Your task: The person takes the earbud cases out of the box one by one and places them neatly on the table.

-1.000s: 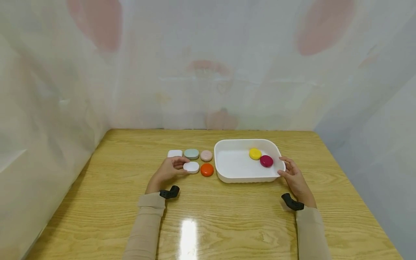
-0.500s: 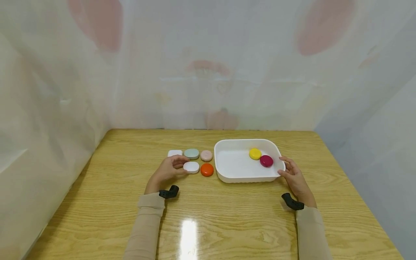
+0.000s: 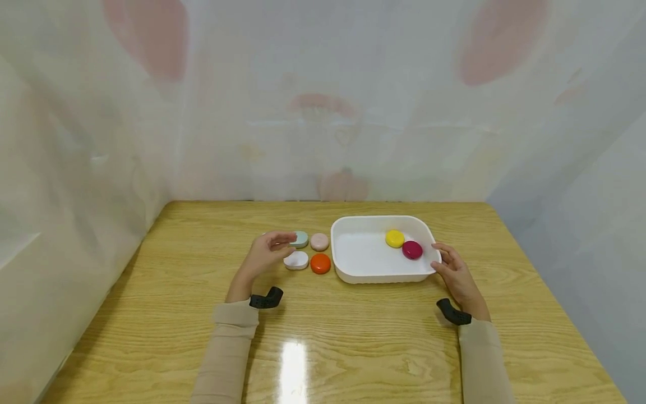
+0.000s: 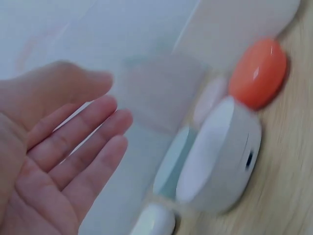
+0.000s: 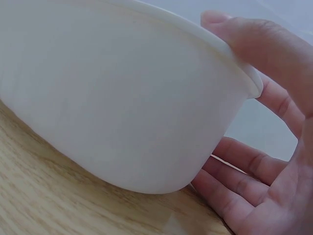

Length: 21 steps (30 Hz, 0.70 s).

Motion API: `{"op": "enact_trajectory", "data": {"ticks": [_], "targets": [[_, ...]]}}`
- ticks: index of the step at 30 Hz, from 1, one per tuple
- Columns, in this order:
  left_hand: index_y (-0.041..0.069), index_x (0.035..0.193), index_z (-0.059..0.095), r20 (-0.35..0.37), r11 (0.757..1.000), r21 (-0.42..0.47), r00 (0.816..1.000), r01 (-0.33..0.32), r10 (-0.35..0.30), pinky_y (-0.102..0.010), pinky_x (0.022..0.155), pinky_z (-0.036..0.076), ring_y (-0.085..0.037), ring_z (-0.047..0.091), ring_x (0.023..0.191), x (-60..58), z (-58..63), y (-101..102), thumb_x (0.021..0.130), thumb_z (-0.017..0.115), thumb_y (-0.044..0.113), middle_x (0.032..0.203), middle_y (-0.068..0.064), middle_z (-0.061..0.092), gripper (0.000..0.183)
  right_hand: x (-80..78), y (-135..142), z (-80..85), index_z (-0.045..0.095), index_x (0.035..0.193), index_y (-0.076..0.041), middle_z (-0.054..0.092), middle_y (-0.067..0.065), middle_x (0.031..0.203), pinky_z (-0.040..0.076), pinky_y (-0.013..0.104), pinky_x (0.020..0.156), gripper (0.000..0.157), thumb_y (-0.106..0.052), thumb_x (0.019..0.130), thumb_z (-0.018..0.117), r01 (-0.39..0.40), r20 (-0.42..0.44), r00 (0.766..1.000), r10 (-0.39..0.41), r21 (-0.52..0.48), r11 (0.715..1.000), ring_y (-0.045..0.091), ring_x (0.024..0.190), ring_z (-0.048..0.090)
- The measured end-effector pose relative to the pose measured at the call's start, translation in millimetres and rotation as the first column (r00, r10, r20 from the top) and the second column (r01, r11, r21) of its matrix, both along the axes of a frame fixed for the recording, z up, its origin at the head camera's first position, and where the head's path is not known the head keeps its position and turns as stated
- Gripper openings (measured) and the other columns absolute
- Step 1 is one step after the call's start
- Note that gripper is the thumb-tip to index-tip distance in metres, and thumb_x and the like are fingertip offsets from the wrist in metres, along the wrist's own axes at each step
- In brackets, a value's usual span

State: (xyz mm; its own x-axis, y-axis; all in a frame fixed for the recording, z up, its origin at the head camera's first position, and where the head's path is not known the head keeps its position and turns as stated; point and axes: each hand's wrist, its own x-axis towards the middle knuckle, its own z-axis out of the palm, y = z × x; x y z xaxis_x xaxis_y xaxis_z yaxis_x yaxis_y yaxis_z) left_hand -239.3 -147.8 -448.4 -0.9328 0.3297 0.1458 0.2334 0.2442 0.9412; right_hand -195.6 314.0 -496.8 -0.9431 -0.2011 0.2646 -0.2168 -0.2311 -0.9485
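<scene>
My left hand (image 3: 264, 253) hovers over the left group of small cases, fingers extended and holding nothing. Just past its fingertips lies a white oval case (image 3: 296, 260); the left wrist view shows a dark port slot in its side. Behind it is a pale green case (image 3: 301, 239), partly covered by the fingers. Another white case (image 4: 155, 221) shows at the lower edge of the left wrist view, mostly hidden by the hand in the head view. At its right end, a white plastic bin (image 3: 363, 276) is gripped by my right hand (image 3: 456, 275), thumb over the rim, fingers along the outer wall.
A glossy orange-red round case (image 3: 320, 264) and a pale pink one (image 3: 319, 242) sit between the white oval case and the bin. Inside the bin lie a yellow round case (image 3: 395, 238) and a dark magenta one (image 3: 412, 250). Pale curtains (image 3: 323, 151) surround the wooden table (image 3: 373, 348).
My left hand has let go of the white oval case and lifted up and back from it, its fingers spreading. The right hand keeps its hold on the bin.
</scene>
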Motion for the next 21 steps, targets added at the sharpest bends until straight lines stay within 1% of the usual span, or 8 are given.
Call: {"op": "enact_trajectory", "data": {"ticks": [4,7,10,12,15,18,21], "targets": [[-0.001,0.124,0.060,-0.016,1.000,0.003,1.000,-0.007,0.007,-0.033,0.100,0.054,-0.040,0.060,0.118,4.4,6.9,18,0.091,0.064,0.009,0.125,-0.025,0.062,0.035,-0.2,1,-0.7,0.048,0.134,-0.009,0.055,-0.005,0.127,0.052,0.011,0.089,0.038,0.003,0.097,0.047,-0.001,-0.003,1.000,0.001,-0.003,1.000,0.002,0.109,0.058],[-0.001,0.121,0.062,-0.026,1.000,-0.006,1.000,0.000,0.000,-0.029,0.097,0.055,-0.035,0.062,0.115,7.1,9.5,35,0.091,0.064,0.009,0.122,-0.023,0.064,0.031,-0.3,1,-1.1,0.048,0.134,-0.009,0.055,-0.005,0.127,0.052,0.011,0.090,0.038,0.003,0.097,0.047,-0.002,-0.003,1.000,0.002,-0.004,1.000,0.002,0.109,0.058],[0.000,0.118,0.064,-0.029,1.000,-0.008,0.999,0.026,-0.026,-0.030,0.095,0.056,-0.033,0.065,0.112,8.6,11.3,52,0.091,0.064,0.009,0.120,-0.022,0.066,0.029,0.0,1,-1.3,0.048,0.134,-0.008,0.055,-0.005,0.127,0.053,0.011,0.090,0.038,0.003,0.097,0.048,-0.003,-0.004,1.000,0.003,-0.002,1.000,0.001,0.109,0.059],[0.002,0.117,0.065,-0.018,0.999,-0.009,0.999,0.046,-0.046,-0.029,0.094,0.056,-0.031,0.066,0.111,9.2,13.1,66,0.091,0.064,0.011,0.120,-0.021,0.066,0.028,-0.2,2,-1.6,0.048,0.134,-0.008,0.055,-0.006,0.127,0.053,0.011,0.090,0.038,0.002,0.097,0.049,0.004,0.001,1.000,-0.004,0.008,1.000,0.001,0.108,0.059],[0.002,0.119,0.064,-0.038,0.995,-0.011,0.995,0.095,-0.096,-0.030,0.097,0.055,-0.031,0.065,0.113,9.3,15.7,87,0.092,0.063,0.012,0.122,-0.023,0.065,0.029,-0.9,2,-2.6,0.046,0.135,-0.008,0.054,-0.006,0.128,0.053,0.011,0.090,0.038,0.001,0.097,0.049,0.018,0.018,1.000,-0.019,0.035,0.999,0.000,0.110,0.059],[0.001,0.120,0.063,-0.073,0.989,-0.014,0.987,0.144,-0.145,-0.037,0.102,0.053,-0.032,0.063,0.116,8.5,17.7,108,0.093,0.063,0.012,0.124,-0.025,0.063,0.030,-1.9,3,-3.9,0.043,0.137,-0.006,0.051,-0.007,0.130,0.052,0.010,0.091,0.040,-0.001,0.098,0.049,0.031,0.039,0.999,-0.034,0.073,0.997,-0.002,0.112,0.058],[0.001,0.120,0.063,-0.086,0.986,-0.011,0.982,0.168,-0.169,-0.042,0.104,0.051,-0.031,0.063,0.116,6.8,17.5,127,0.092,0.064,0.013,0.124,-0.023,0.063,0.030,-2.4,4,-5.5,0.041,0.138,-0.006,0.050,-0.008,0.131,0.051,0.009,0.091,0.041,-0.003,0.098,0.049,0.035,0.052,0.998,-0.040,0.093,0.995,-0.003,0.113,0.057]]}}
